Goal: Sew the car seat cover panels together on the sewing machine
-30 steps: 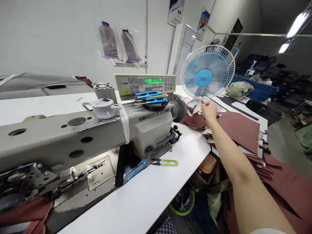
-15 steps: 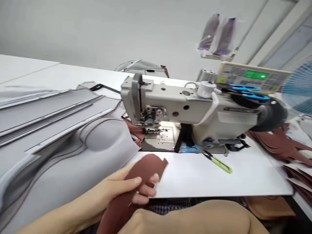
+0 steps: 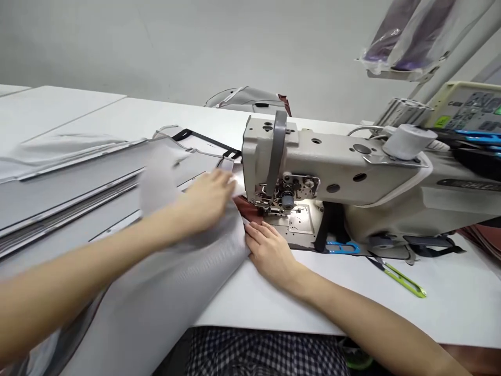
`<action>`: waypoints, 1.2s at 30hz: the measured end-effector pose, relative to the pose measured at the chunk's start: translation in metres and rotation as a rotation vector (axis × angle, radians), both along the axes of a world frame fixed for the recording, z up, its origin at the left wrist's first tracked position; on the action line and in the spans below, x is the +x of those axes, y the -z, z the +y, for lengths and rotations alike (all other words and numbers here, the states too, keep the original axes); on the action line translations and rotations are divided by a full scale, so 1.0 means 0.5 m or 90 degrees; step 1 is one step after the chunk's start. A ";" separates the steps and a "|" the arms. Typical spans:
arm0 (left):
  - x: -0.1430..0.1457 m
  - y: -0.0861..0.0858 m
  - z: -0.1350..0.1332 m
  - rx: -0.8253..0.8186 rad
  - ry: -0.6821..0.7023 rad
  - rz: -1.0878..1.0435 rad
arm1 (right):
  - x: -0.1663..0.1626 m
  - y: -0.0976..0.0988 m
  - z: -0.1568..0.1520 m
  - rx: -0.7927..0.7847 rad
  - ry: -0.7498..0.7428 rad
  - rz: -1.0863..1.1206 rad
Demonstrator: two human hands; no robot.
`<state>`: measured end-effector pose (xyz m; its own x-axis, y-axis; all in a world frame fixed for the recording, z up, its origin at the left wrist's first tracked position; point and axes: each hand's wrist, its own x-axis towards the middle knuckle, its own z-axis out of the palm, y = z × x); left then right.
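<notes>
A large grey fabric piece (image 3: 219, 277) with dark piping and pale edge strips spreads over the left side of the table. My left hand (image 3: 209, 198), smeared a little by motion, has its fingers curled over the fabric just left of the sewing machine's head (image 3: 262, 156). Beside it a pale flap rises, blurred. My right hand (image 3: 270, 250) lies flat at the fabric's edge, fingertips close to the needle area. Brown material (image 3: 248, 209) shows between the fabric and the presser foot, partly hidden.
Blue thread snips (image 3: 342, 247) and green thread snips (image 3: 405, 279) lie right of the needle plate. A white thread spool (image 3: 409, 141) sits on the machine. Another grey sewn piece (image 3: 250, 99) rests behind it. Brown pieces (image 3: 481, 237) are stacked at the far right.
The loose brown piece has left my hands and is out of sight. Both hands have moved forward to the grey fabric by the machine. The view has shifted left.
</notes>
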<state>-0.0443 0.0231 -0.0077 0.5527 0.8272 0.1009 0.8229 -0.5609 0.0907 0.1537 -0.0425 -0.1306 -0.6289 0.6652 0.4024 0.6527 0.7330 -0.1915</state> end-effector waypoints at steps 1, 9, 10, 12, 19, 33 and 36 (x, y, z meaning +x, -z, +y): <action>0.019 0.041 0.014 -0.023 0.034 0.011 | -0.002 0.008 -0.004 0.041 0.001 -0.006; -0.113 0.196 0.047 0.013 0.070 -0.138 | -0.069 0.015 0.027 0.154 -0.021 -0.002; -0.128 0.193 0.043 0.051 0.069 -0.148 | -0.081 0.015 0.032 0.151 -0.028 0.004; -0.136 0.183 0.032 0.114 0.099 -0.153 | -0.099 0.015 0.035 0.127 -0.038 0.011; -0.095 0.166 0.011 0.135 0.169 -0.167 | -0.096 0.004 0.026 0.075 -0.017 0.029; -0.110 0.151 -0.007 -0.025 0.094 -0.171 | -0.092 -0.012 0.032 0.017 -0.040 0.023; -0.112 0.157 -0.005 -0.052 0.094 -0.160 | -0.093 -0.010 0.032 0.015 -0.040 0.023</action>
